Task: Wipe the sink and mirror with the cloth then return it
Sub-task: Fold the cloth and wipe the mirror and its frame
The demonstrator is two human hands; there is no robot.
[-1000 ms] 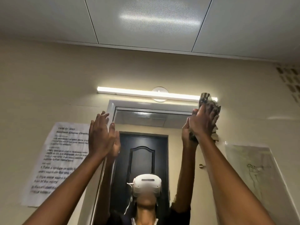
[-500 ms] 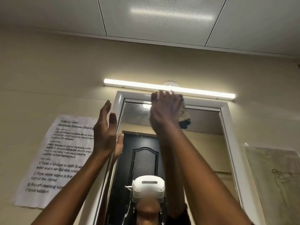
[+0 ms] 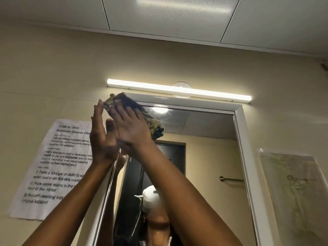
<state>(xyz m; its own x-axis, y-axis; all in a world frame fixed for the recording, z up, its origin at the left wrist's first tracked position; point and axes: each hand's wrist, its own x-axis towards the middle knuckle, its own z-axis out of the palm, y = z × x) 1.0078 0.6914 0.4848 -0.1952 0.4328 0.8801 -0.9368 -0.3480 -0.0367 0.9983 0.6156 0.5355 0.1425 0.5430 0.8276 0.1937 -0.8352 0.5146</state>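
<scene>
I judge the mirror-wiping step in hand: my right hand, fingers spread flat, presses the crumpled camouflage-patterned cloth against the top-left corner of the white-framed wall mirror. My left hand, open and empty, hovers just beside it, both arms raised overhead. Next, a downward sweep under steady pressure.
</scene>
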